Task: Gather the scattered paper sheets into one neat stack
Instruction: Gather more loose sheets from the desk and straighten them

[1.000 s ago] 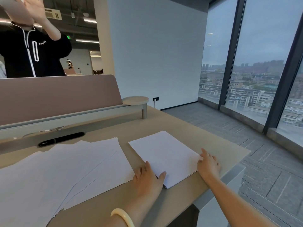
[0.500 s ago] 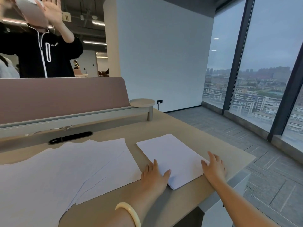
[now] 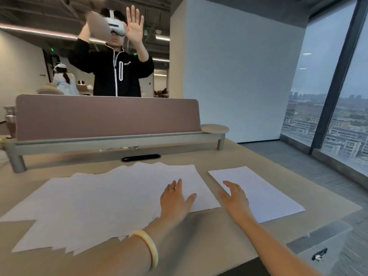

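Note:
Several white paper sheets (image 3: pixel 103 200) lie fanned and overlapping across the left and middle of the beige desk (image 3: pixel 209 242). A separate neat white stack (image 3: pixel 264 194) lies to their right, near the desk's right edge. My left hand (image 3: pixel 175 198) lies flat with straight fingers on the right end of the fanned sheets. My right hand (image 3: pixel 236 200) is spread over the near left corner of the neat stack, fingers straight. Neither hand grips any paper.
A mauve divider panel (image 3: pixel 107 116) on a grey rail closes off the desk's far side, with a black cable slot (image 3: pixel 141 157) before it. A person in a black jacket (image 3: pixel 115 70) stands behind it. Right of the desk are grey floor and tall windows.
The view swung left and up. My left hand moved from the neat stack's near corner onto the fanned sheets. My right hand moved from the stack's right edge to its near left corner.

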The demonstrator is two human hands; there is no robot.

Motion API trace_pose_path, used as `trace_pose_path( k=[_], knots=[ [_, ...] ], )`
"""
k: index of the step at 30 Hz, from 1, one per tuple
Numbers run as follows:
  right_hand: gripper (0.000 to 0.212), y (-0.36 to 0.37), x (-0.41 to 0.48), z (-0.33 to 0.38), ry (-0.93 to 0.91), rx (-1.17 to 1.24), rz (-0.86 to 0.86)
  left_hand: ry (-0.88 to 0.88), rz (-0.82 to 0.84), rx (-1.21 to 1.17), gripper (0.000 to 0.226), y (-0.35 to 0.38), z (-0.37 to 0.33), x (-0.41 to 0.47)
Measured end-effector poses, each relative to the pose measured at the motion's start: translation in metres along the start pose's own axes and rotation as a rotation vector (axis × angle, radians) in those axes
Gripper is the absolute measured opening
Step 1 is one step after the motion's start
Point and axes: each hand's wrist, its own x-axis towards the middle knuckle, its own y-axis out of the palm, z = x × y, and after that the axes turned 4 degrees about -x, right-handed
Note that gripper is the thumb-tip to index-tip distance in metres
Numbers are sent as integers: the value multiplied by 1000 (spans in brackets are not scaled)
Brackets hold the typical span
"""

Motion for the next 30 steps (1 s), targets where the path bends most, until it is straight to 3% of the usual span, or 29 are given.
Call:
trace_pose_path(
  k=[6, 14, 19, 23, 26, 28, 30],
  knots=[
    [54, 85, -26, 85, -111, 67, 259, -218, -127, 126, 77, -87, 127, -28],
    [79, 157, -41, 170, -61, -287, 427, -530, -106, 199, 86, -164, 264, -89],
    [84, 176, -50, 189, -170, -467, 502, -521, -59, 142, 86, -179, 291, -105],
    [122, 174, -63, 209, -320, -480, 625, -492, -103, 25, 89, -191, 297, -108],
    [137, 170, -65, 215, -390, -482, 710, -487, -158, -134, 89, -200, 300, -110],
    [141, 159, -66, 218, -418, -456, 779, -482, -211, -236, 87, -204, 301, -110],
    [127, 147, -70, 222, -402, -397, 853, -478, -260, -361, 84, -206, 300, -109]
  ],
)
